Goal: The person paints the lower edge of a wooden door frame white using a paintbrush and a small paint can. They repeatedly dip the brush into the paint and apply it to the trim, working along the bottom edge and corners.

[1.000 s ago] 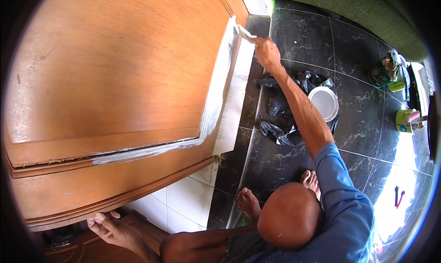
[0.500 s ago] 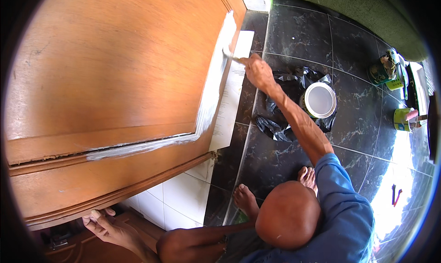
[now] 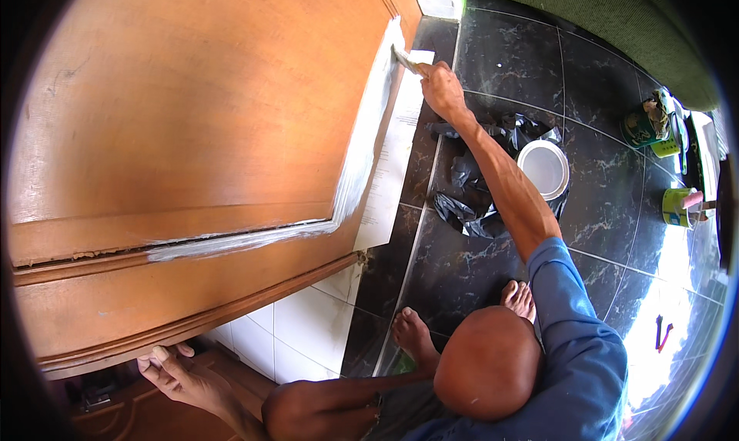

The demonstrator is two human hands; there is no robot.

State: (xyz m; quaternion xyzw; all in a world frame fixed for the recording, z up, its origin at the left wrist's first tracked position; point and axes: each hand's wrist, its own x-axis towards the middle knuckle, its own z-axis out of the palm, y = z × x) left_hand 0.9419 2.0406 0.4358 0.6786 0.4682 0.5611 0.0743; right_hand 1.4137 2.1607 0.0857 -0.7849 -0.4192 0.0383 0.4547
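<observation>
A wooden door [image 3: 177,117] fills the left side, orange-brown, with a recessed panel. White paint [image 3: 356,160] coats the panel's right moulding and part of its lower moulding. My right hand [image 3: 443,89] is closed on the handle of a paintbrush [image 3: 408,60], whose bristles touch the painted moulding near its upper end. At the door's bottom edge, my left hand [image 3: 175,373] has its fingers curled against the wood and grips it. A printed paper sheet [image 3: 389,167] lies along the door's right edge, partly behind it.
A white-rimmed paint can [image 3: 543,169] stands on black plastic [image 3: 469,214] on dark floor tiles [image 3: 512,48]. More cans, a green one [image 3: 677,207] among them, stand at the far right. Two small slim items [image 3: 663,333] lie on the floor. A green sofa [image 3: 608,17] borders the top right.
My right hand has moved up and slightly right, carrying the brush higher along the painted moulding. My left hand stays at the door's bottom edge.
</observation>
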